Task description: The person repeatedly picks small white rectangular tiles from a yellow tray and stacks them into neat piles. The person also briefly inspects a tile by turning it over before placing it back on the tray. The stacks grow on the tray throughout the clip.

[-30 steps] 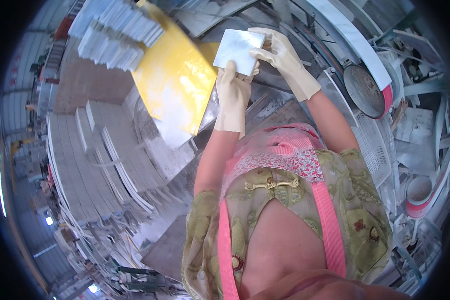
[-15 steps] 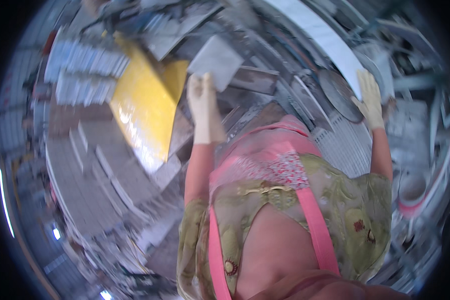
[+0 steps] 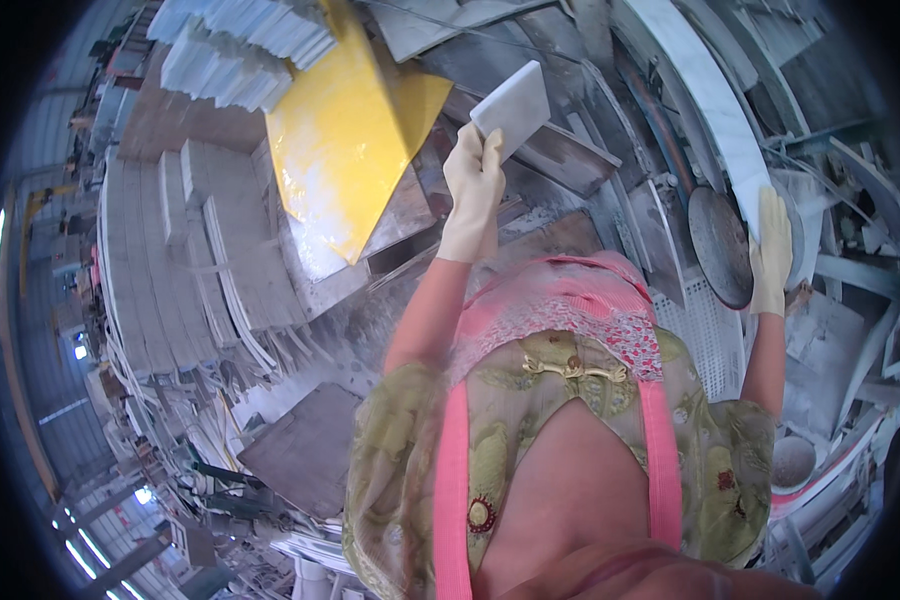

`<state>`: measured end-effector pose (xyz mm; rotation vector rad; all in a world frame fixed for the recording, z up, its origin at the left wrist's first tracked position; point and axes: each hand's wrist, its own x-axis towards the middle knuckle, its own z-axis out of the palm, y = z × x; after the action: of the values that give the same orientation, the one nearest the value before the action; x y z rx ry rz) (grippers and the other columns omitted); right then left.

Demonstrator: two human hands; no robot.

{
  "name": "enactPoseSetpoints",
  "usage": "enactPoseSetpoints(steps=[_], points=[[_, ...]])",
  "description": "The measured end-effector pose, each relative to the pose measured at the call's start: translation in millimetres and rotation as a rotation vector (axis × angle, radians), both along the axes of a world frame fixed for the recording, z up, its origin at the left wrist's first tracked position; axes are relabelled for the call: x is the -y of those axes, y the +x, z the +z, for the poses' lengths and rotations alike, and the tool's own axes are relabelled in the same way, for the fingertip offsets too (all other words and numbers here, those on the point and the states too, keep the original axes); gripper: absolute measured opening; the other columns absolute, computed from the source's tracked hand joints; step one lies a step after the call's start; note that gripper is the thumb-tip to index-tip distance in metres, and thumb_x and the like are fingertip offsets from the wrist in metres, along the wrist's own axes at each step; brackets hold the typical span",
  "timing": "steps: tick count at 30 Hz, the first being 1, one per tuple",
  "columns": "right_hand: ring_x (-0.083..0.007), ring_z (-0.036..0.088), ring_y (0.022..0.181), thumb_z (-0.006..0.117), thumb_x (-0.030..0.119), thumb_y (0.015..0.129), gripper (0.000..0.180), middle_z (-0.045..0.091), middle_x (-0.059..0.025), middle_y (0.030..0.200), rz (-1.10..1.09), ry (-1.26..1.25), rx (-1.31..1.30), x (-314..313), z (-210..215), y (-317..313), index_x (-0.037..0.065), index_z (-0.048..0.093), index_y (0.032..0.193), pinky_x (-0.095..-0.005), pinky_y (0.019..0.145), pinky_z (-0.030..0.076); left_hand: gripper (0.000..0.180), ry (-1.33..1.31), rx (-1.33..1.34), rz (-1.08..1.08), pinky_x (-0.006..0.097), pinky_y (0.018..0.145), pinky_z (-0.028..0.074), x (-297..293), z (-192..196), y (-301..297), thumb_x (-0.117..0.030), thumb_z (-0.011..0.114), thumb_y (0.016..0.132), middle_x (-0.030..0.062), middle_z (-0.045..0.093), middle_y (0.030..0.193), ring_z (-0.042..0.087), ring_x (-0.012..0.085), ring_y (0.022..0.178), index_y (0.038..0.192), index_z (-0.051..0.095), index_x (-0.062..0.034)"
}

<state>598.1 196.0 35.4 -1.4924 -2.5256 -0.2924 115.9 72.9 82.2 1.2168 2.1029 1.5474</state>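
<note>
Grasped in the cream-gloved left hand (image 3: pixel 473 185): flat, four-sided white stone tile (image 3: pixel 515 108), tilted, jutting beyond the fingertips. Since a second ago, released by the cream-gloved right hand (image 3: pixel 770 252); thus borne one-handed. Beneath the right hand's extended, unclenched fingers, apparently touching: long white marble-like strip (image 3: pixel 708 90). Just left: round grey disc (image 3: pixel 718 245). Farther, left of the left hand: glossy yellow sheet (image 3: pixel 338 155).

Smooth, glossy and matt surfaces around us
We see a smooth, stone-like tile (image 3: pixel 518 108), a glossy yellow sheet (image 3: pixel 335 140) at upper left, matt, rubbery gloves (image 3: pixel 472 192), a cloth apron (image 3: pixel 570 290) and a smooth, marble-like strip (image 3: pixel 707 88) at upper right.
</note>
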Motion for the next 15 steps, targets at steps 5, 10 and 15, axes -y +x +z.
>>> enactPoseSetpoints(steps=[5, 10, 15], points=[[-0.0331, 0.039, 0.144, 0.074, 0.029, 0.083, 0.086, 0.039, -0.0161, 0.157, -0.123, -0.180, 0.154, -7.5, 6.8, -13.6, 0.007, 0.033, 0.156, -0.0430, 0.115, 0.034, 0.027, 0.069, 0.200, 0.183, 0.034, 0.080, 0.051, 26.9, -4.6, -23.1, -0.022, 0.061, 0.099, 0.0143, 0.067, 0.090, 0.064, 0.0207, 0.083, 0.110, 0.059, 0.0022], [-0.0350, 0.041, 0.142, 0.073, 0.032, 0.086, 0.082, 0.041, -0.0178, 0.156, -0.026, 0.011, 0.175, -29.9, -4.1, -21.9, 0.006, 0.036, 0.154, -0.0432, 0.114, 0.036, 0.021, 0.038, 0.561, 0.338, 0.028, 0.062, 0.051, 56.9, 4.3, -56.9, -0.022, 0.059, 0.101, 0.0034, 0.063, 0.086, 0.060, 0.0116, 0.075, 0.107, 0.061, -0.0020], [-0.0377, 0.057, 0.125, 0.069, 0.035, 0.091, 0.068, 0.058, -0.0229, 0.138, 0.006, 0.000, 0.090, -40.3, 6.8, -15.5, 0.003, 0.047, 0.146, -0.0430, 0.104, 0.045, 0.020, -0.050, 0.473, 0.454, 0.029, 0.053, 0.051, 90.9, 18.8, -122.3, -0.019, 0.059, 0.098, 0.0074, 0.064, 0.077, 0.061, 0.0149, 0.061, 0.099, 0.063, 0.0010]])
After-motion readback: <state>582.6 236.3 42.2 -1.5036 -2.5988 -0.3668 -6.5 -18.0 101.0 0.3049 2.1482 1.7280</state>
